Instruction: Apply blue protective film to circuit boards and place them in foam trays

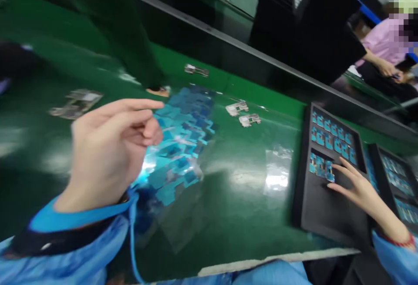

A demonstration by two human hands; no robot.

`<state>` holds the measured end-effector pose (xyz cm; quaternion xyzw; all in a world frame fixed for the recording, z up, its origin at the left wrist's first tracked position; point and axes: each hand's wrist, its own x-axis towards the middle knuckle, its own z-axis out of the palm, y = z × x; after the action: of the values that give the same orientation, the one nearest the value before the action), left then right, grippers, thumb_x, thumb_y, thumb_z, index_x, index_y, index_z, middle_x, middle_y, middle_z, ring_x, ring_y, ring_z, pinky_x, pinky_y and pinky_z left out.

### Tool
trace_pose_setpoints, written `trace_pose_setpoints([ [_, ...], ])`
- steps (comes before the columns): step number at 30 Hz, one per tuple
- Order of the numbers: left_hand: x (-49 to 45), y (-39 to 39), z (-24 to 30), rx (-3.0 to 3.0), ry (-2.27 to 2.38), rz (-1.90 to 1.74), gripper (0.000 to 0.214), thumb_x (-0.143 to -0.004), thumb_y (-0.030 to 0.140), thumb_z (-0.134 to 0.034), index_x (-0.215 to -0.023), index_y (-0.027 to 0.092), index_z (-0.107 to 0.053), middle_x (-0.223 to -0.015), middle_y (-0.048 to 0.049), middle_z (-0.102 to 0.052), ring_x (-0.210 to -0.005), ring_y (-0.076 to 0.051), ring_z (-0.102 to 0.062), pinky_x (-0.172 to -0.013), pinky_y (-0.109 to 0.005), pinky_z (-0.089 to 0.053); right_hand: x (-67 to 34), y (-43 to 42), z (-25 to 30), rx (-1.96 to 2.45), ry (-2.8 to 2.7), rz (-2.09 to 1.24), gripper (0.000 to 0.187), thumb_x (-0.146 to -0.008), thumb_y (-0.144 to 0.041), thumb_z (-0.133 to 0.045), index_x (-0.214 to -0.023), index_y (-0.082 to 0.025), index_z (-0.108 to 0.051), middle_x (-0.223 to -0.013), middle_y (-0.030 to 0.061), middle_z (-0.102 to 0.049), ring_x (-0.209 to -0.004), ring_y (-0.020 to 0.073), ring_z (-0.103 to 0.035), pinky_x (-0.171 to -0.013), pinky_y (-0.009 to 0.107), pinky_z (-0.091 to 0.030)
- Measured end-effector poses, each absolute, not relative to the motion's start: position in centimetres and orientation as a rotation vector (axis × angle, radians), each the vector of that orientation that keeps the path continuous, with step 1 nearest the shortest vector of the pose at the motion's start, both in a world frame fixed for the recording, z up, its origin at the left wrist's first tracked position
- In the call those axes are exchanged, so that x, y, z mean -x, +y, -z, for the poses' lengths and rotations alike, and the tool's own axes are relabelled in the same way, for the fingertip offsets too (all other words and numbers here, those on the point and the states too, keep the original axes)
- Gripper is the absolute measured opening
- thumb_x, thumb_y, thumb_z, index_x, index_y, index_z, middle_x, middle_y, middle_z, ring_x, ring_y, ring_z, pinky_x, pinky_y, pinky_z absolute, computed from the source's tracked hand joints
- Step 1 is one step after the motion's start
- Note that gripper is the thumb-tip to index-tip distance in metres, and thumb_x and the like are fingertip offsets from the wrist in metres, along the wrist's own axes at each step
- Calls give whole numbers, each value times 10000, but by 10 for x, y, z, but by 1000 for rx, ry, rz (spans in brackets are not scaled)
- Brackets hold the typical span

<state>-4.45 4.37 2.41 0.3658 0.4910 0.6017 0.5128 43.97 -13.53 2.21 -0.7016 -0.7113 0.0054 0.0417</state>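
Observation:
My left hand point(109, 150) is raised above the table on the left, its index finger stretched forward and the lower fingers curled. The thumb and index fingertips are apart, and I see nothing between them. Behind and beside it lies a spread of blue film pieces point(183, 145). My right hand point(357, 187) reaches over a black tray point(326, 211), thumb and index finger spread around the end of a short row of small blue-faced circuit boards point(320, 167). Whether a fingertip touches the end board is unclear. Fuller rows of boards point(333, 135) fill the tray's far section.
Silver metal-like parts point(250, 120) lie on the green table point(238, 215), with more on the left point(78, 103). A clear plastic sheet point(278, 169) is left of the tray. A second tray point(396, 176) stands right. A co-worker's dark sleeve point(127, 37) reaches in; another person point(385, 45) sits beyond.

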Motion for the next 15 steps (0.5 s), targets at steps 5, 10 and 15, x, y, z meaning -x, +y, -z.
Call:
trace_pose_setpoints([
  [5, 56, 55, -28, -572, 1023, -1283, 273, -845, 128, -404, -641, 151, -585, -351, 93, -211, -307, -37, -181, -346, -174, -171, -316, -76, -55, 1559, -2534, -171, 402, -922, -374, -576, -1305, -260, -536, -1414, 109, -521, -1295, 267, -523, -1090, 427, -468],
  [10, 59, 61, -16, -537, 989, -1247, 324, -851, 132, -348, -579, 159, -522, -356, 95, -173, -316, -57, -124, -330, -180, -162, -158, -10, -18, 838, -2840, -586, 697, -889, -541, -559, -1382, -63, -440, -1511, 214, -371, -1416, 294, -356, -1136, 446, -385],
  [15, 65, 71, -6, -580, 1004, -1280, 275, -828, 176, -389, -578, 181, -502, -378, 105, -150, -345, -78, -86, -334, -186, -159, -116, 12, 34, 839, -2831, -587, 513, -927, -439, -548, -1314, -103, -540, -1468, 179, -453, -1373, 274, -430, -1112, 448, -403],
])
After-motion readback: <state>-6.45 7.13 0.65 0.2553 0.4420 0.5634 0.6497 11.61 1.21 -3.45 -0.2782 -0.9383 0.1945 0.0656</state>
